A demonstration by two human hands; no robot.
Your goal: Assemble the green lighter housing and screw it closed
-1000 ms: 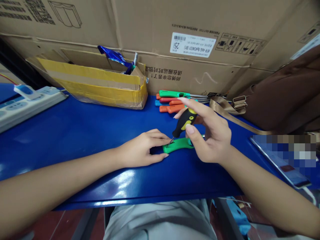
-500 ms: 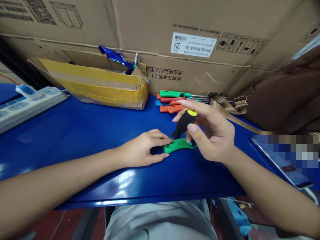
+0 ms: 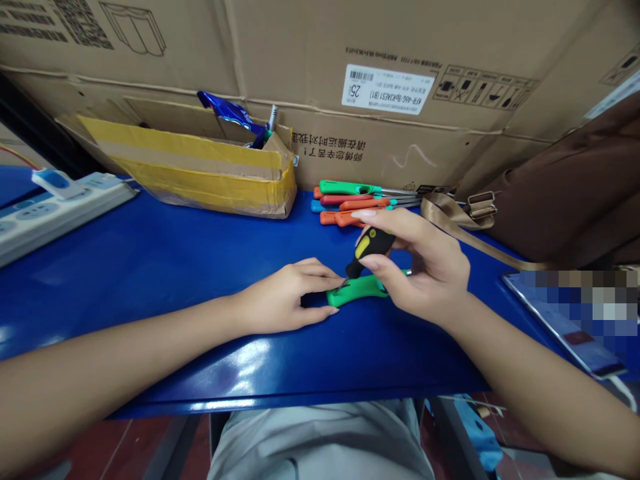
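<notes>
A green plastic handle [image 3: 356,289] lies flat on the blue table [image 3: 165,267] in front of me. My left hand [image 3: 285,297] rests on the table and pinches the handle's left end between thumb and fingers. My right hand [image 3: 417,267] is closed round a small black and yellow screwdriver [image 3: 367,251], held tilted, its metal tip touching the handle's left end.
Several green, red, orange and blue handled tools [image 3: 350,200] lie at the back by a big cardboard box [image 3: 350,87]. A taped open carton [image 3: 200,170] stands back left, a power strip [image 3: 55,203] far left. A brown bag [image 3: 565,193] and a phone [image 3: 565,320] lie to the right.
My right hand has lowered and rolled the screwdriver between its fingers; the yellow end now points less upward. The left hand and the green handle have stayed put.
</notes>
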